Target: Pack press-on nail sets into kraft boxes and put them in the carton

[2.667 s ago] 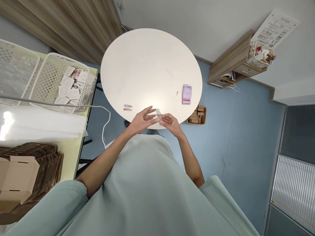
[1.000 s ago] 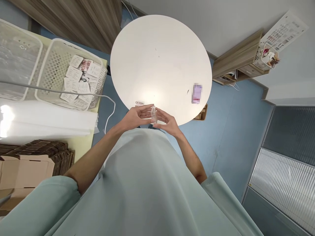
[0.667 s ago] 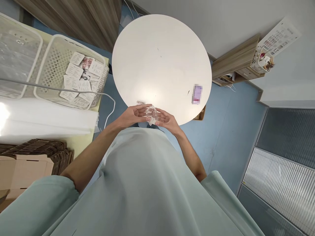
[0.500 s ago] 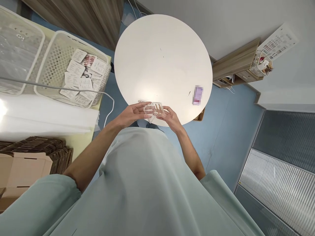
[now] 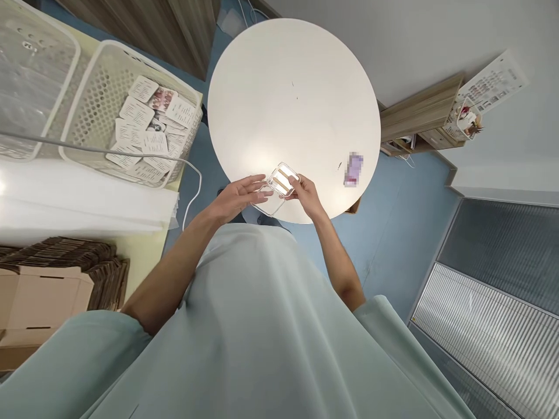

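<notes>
A small clear plastic case with two tan strips in it is held over the near edge of the round table. Its transparent lid is swung out on the near side. My right hand grips the case at its right side, thumb on top. At the left, my left hand has its fingers stretched out and apart, their tips beside the case and lid. Whether those fingertips press on the lid I cannot tell.
The round white table carries a blurred purple item at right. To the left, a white basket holds several printed cards, near a cable, white sheets and stacked flat cardboard boxes.
The case has turned and tilted so its strips face up, and it sits slightly higher in view. My right thumb has come over its top; my left fingers have loosened beside it.
</notes>
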`<state>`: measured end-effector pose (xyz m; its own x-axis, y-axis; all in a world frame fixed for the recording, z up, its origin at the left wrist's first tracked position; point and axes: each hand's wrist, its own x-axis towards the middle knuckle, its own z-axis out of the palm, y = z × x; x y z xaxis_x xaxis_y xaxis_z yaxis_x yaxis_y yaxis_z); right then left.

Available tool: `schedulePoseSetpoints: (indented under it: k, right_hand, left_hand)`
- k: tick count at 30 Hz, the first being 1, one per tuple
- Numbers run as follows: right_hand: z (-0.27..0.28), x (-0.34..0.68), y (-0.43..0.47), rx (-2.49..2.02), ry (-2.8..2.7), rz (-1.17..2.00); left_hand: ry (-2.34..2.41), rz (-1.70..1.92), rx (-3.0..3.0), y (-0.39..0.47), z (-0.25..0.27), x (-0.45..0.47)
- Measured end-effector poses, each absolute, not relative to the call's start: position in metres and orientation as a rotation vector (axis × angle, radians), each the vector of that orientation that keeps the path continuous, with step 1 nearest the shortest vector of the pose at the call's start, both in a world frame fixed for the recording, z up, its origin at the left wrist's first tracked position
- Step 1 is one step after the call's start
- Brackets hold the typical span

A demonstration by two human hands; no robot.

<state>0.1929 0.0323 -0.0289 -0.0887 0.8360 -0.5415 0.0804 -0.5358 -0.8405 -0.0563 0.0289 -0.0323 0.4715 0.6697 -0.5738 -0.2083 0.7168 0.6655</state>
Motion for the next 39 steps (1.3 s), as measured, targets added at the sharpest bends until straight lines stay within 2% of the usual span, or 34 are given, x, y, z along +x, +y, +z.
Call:
schedulePoseSetpoints:
  k: [6,11,18,27,31,36,39]
  right_hand:
    - [-0.047,0.186,0.045,-1.621,-1.097,1.708]
    - [-0.083,0.185,0.057,-1.824,-1.139,1.542]
    - [-0.149,0.165,0.059,-2.218,-1.76,1.366]
    - [-0.178,0.121,0.063,-2.155,-2.457,0.973]
    - [-0.174,0.116,0.062,-2.217,-2.402,1.02]
    - [-0.161,0.125,0.049,-2.255,-1.998,1.235]
    - [-0.144,0.139,0.041,-2.224,-1.84,1.199]
  left_hand:
    - [0.964,0.651,0.44,0.039,-0.047,-0.05]
    - [1.103,0.8,0.289,0.047,-0.064,-0.06]
    - [1.159,0.915,0.181,0.053,-0.075,-0.083]
    - [1.096,0.919,0.139,0.045,-0.074,-0.101]
    - [1.063,0.908,0.192,0.043,-0.072,-0.109]
    - [1.032,0.889,0.194,0.042,-0.068,-0.106]
    - [1.012,0.869,0.19,0.041,-0.062,-0.099]
